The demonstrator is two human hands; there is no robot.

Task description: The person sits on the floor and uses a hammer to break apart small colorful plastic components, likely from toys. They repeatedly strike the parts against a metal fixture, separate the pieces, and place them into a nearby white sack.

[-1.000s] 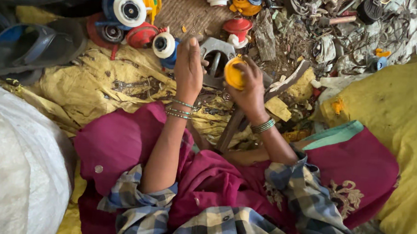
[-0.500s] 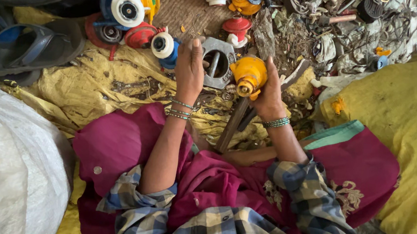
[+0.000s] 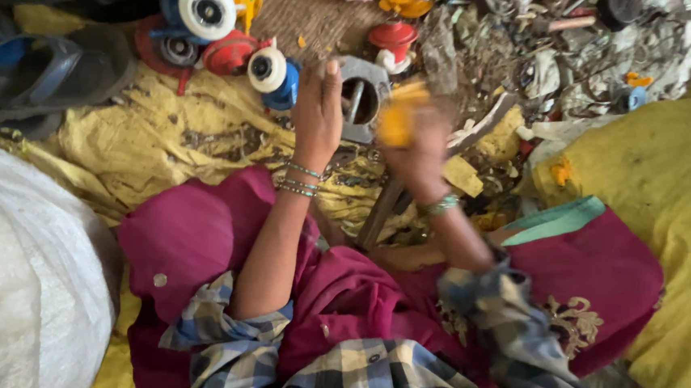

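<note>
While the left hand (image 3: 318, 115) is reaching forward with its fingers stretched out flat and nothing clasped in them, its fingertips are lying beside the grey metal housing (image 3: 362, 98) that is sitting on the crumpled yellow cloth (image 3: 162, 149). Beaded bangles (image 3: 302, 179) are circling that wrist. Off to the other side, the right hand (image 3: 421, 155) is showing up smeared by motion (its outline is too blurred for the fingers to be told apart), and it is closing around a yellow plastic part (image 3: 398, 117), which is hovering just beside the housing and above the cloth. A green bangle (image 3: 439, 205) is sitting on the right wrist, and a dark wooden stick (image 3: 381, 213) is lying slantwise beneath that forearm.

Beyond the hands, a row of plastic wheels is resting at the cloth's far edge: a blue wheel with a white hub (image 3: 201, 2), a red one (image 3: 230, 52), and a smaller white-and-blue one (image 3: 273, 74) near the left fingertips. A red cap (image 3: 393, 37) is lying further back, next to a heap of tangled scrap (image 3: 550, 46). A grey sandal with a blue strap (image 3: 38, 71) is lying at the far left, above a white woven sack (image 3: 15, 276). Magenta fabric (image 3: 197, 232) is covering the lap, with checked sleeves (image 3: 230, 340) showing below
</note>
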